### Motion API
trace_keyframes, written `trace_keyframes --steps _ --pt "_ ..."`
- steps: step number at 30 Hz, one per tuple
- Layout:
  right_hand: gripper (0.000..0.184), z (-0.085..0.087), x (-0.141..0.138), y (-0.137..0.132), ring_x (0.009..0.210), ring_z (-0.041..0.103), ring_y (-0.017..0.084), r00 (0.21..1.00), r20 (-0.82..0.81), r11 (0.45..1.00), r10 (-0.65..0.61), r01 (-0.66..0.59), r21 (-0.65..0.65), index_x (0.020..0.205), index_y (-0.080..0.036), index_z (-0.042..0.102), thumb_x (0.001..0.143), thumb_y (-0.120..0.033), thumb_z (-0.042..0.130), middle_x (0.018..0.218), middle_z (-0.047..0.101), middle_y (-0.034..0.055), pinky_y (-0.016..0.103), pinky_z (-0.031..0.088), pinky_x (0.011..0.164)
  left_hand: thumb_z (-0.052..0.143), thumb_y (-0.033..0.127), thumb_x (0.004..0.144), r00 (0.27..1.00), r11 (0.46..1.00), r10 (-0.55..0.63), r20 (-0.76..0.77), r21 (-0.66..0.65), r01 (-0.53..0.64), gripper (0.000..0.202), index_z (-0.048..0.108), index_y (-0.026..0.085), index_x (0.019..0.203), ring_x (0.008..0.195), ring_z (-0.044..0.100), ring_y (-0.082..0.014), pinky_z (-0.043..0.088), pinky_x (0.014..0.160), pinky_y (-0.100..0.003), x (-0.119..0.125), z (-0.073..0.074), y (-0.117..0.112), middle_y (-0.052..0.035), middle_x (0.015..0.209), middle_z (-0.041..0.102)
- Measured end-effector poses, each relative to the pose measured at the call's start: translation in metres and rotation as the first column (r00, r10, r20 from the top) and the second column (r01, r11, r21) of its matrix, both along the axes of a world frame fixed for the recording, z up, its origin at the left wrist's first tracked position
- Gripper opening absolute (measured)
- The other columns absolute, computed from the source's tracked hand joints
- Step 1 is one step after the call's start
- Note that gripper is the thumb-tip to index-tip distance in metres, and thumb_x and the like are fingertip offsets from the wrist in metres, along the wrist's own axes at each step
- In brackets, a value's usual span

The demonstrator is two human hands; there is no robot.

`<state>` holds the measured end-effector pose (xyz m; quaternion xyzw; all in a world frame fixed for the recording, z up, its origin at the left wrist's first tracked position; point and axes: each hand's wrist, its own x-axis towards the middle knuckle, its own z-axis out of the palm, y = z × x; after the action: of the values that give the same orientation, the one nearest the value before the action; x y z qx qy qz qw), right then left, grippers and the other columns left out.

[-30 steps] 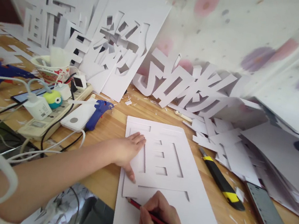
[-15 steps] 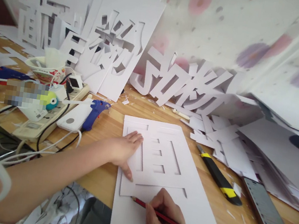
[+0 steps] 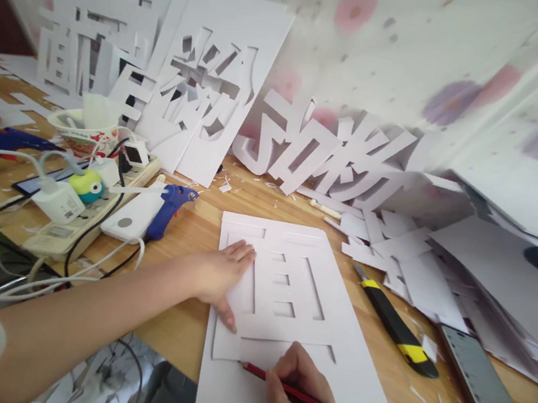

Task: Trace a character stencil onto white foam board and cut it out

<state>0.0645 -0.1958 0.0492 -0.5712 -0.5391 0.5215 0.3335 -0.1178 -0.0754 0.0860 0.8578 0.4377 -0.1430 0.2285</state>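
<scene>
My left hand (image 3: 222, 275) lies flat with fingers spread on the left side of a white cut-out character stencil (image 3: 287, 285). The stencil rests on a white sheet (image 3: 362, 390) on the wooden table. My right hand (image 3: 300, 401) is closed around a red pencil (image 3: 282, 386). The pencil's tip touches the sheet at the stencil's lower left edge, just below my left thumb.
A black-and-yellow utility knife (image 3: 395, 325) and a dark ruler (image 3: 487, 399) lie right of the sheet. Blue glue guns (image 3: 172, 204), a power strip (image 3: 89, 215) with cables and a cup (image 3: 85, 130) crowd the left. White cut-out characters (image 3: 205, 84) lean against the back wall.
The pencil tip has slid a little to the right along the stencil's lower edge. My left hand stays pressed on the stencil.
</scene>
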Motion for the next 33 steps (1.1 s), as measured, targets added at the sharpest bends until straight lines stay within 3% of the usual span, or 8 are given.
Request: trace_keyframes --steps 12,15,22,27,33 --pt "0.036 -0.002 0.009 0.003 0.043 0.036 0.009 0.989 -0.144 0.999 -0.023 0.028 0.033 0.062 -0.023 0.034 0.076 -0.049 0.055 0.046 0.043 -0.0070 0.023 0.028 0.046 0.073 0.052 0.051 1.000 1.000 0.000 0.015 -0.013 0.000 0.124 0.004 0.000 0.139 0.134 -0.005 -0.0290 0.011 0.109 -0.036 0.000 0.003 0.000 -0.0230 0.146 -0.004" --pt "0.036 0.001 0.012 0.010 0.046 0.038 0.010 0.991 -0.134 0.999 0.022 -0.016 0.042 0.065 -0.022 0.037 0.079 -0.052 0.052 0.049 0.046 -0.0056 0.023 0.029 0.048 0.073 0.052 0.051 0.999 0.999 0.017 0.027 -0.029 -0.017 0.124 0.003 0.001 0.140 0.134 -0.006 -0.0298 0.012 0.109 -0.038 0.001 0.004 0.000 -0.0228 0.146 -0.004" --pt "0.027 0.000 0.021 0.029 0.053 0.041 0.010 0.967 -0.043 0.963 0.251 -0.245 0.112 0.070 -0.021 0.040 0.085 -0.043 0.045 0.057 0.048 -0.0035 0.023 0.032 0.051 0.073 0.050 0.053 0.998 0.997 0.052 0.021 -0.055 -0.051 0.121 0.003 0.003 0.140 0.134 -0.004 -0.0299 0.013 0.108 -0.038 0.004 0.009 -0.002 -0.0218 0.146 -0.004" --pt "0.023 0.001 0.020 0.025 0.045 0.034 0.007 0.969 0.022 0.966 0.244 -0.245 0.083 0.065 -0.022 0.039 0.075 -0.035 0.054 0.051 0.039 -0.0068 0.020 0.025 0.043 0.075 0.050 0.051 0.999 0.998 0.043 -0.004 -0.041 -0.043 0.123 0.003 0.002 0.140 0.135 -0.005 -0.0278 0.011 0.109 -0.036 0.003 0.006 -0.001 -0.0216 0.146 -0.004" --pt "0.019 0.005 0.017 0.023 0.041 0.030 0.006 0.968 0.091 0.959 0.233 -0.244 0.143 0.062 -0.022 0.037 0.072 -0.027 0.052 0.048 0.035 -0.0081 0.019 0.023 0.040 0.074 0.050 0.052 0.998 0.997 0.049 -0.036 -0.050 -0.051 0.122 0.003 0.003 0.140 0.134 -0.006 -0.0271 0.012 0.108 -0.038 0.006 0.008 -0.001 -0.0218 0.146 -0.007"
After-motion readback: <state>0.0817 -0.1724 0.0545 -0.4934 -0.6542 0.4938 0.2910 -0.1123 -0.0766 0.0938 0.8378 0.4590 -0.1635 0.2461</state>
